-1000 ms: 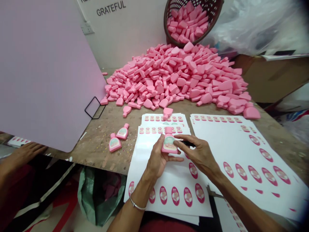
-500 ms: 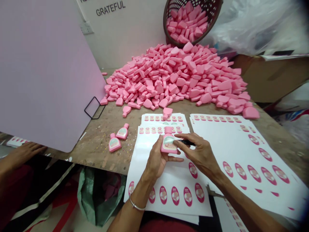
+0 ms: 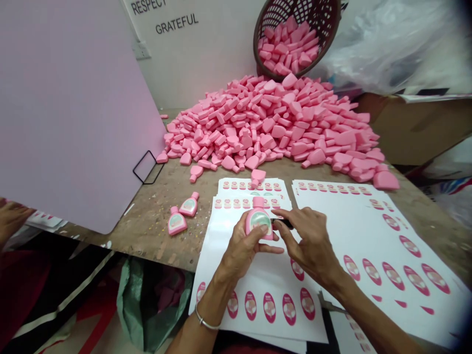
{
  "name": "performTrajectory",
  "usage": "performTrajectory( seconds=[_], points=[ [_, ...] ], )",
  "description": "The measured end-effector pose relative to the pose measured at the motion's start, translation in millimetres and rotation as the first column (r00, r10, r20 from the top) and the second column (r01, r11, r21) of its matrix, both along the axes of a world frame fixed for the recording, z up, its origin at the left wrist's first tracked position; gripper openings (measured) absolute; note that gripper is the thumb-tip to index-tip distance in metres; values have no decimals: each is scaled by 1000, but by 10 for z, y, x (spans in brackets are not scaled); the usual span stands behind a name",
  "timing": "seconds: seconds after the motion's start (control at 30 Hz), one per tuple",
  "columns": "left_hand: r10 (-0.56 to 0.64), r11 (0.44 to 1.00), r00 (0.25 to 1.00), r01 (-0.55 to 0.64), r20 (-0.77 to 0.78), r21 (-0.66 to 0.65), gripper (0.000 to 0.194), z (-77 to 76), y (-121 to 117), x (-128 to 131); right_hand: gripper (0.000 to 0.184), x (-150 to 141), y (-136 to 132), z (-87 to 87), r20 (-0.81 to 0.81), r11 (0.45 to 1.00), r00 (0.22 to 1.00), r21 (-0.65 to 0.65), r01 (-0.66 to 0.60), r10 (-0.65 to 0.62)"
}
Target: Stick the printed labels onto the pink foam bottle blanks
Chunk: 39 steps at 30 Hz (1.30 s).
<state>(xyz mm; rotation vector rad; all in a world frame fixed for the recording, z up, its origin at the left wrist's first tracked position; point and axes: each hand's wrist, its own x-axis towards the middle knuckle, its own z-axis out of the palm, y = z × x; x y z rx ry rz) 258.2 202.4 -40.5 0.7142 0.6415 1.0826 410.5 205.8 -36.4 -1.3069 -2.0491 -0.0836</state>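
My left hand (image 3: 241, 250) grips a pink plastic bottle (image 3: 259, 219) with a label on its front, thumb across the lower part. My right hand (image 3: 311, 241) pinches a small black-handled tool (image 3: 282, 223), hard to make out, right beside the bottle. Both hands hover above a white sheet of oval pink labels (image 3: 258, 278). Two labelled pink bottles (image 3: 177, 221) (image 3: 189, 205) lie on the wooden table (image 3: 147, 231) to the left. Behind them spreads a large heap of unlabelled pink bottles (image 3: 269, 132).
A tilted basket (image 3: 295, 29) spills more pink bottles. A second label sheet (image 3: 368, 236) lies to the right. A pink board (image 3: 73, 113) stands on a black wire stand (image 3: 147, 168) at left. A co-worker's hand (image 3: 11, 221) shows at the far left edge, above a green woven sack (image 3: 147, 305).
The bottle has turned slightly in my left hand and my hands sit a little higher in view. The co-worker's hand has drawn back left, and the whole view has shifted slightly.
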Motion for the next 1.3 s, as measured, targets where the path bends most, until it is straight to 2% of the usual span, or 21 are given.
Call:
performTrajectory(
  seconds=[0.07, 0.13, 0.23, 0.3, 0.37, 0.43, 0.5, 0.63, 0.73, 0.87, 1.03, 1.1, 1.17, 1.23, 1.3],
  points=[
    [4, 1000, 1000, -4, -6, 8, 29, 15, 0, 15, 20, 2, -40, 13, 130, 990, 987, 115, 76, -91],
    [23, 1000, 999, -23, -39, 21, 30, 31, -2, 26, 18, 13, -62, 24, 189, 967, 962, 197, 161, -199],
    [40, 998, 996, -36, -82, 50, 30, 41, -14, 24, 16, 54, -34, 48, 122, 927, 939, 242, 286, -322],
    [19, 998, 997, -15, -80, 58, 30, 33, -25, 17, 15, 77, 16, 69, 36, 951, 963, 173, 258, -268],
    [1, 998, 997, 4, -77, 60, 31, 19, -37, 15, 14, 81, 67, 83, -32, 991, 992, 51, 120, -118],
    [-4, 998, 996, 9, -84, 64, 33, 10, -47, 16, 14, 64, 102, 89, -69, 999, 998, -31, 8, -10],
    [2, 997, 995, 6, -99, 75, 33, 11, -52, 17, 14, 37, 120, 91, -69, 999, 998, -40, -18, 16],
    [6, 995, 990, 9, -141, 102, 37, 23, -49, 6, 15, -8, 135, 118, -50, 999, 997, 18, -50, 51],
    [-4, 993, 990, 20, -142, 113, 36, 21, -42, -2, 14, -20, 117, 152, -19, 988, 997, 137, -66, 69],
    [-59, 992, 992, 71, -111, 104, 32, 17, -36, -4, 11, -5, 21, 180, 75, 939, 996, 334, -78, 55],
    [-102, 991, 992, 107, -70, 84, 28, 20, -18, -9, 18, 46, -85, 200, 183, 898, 982, 421, -125, 51],
    [-119, 991, 991, 122, -59, 62, 28, 23, -15, -11, 15, 87, -66, 190, 252, 908, 968, 403, -113, 9],
    [-152, 988, 988, 153, -31, 36, 29, 22, -19, -12, 11, 149, -8, 172, 332, 924, 939, 379, -48, -87],
    [-188, 982, 982, 188, 5, 20, 29, 17, -28, -14, 11, 224, 66, 162, 375, 925, 898, 370, 80, -228],
    [-202, 979, 979, 202, 31, 5, 28, 9, -38, -17, 18, 284, 120, 171, 303, 914, 893, 334, 228, -333]
  ],
)
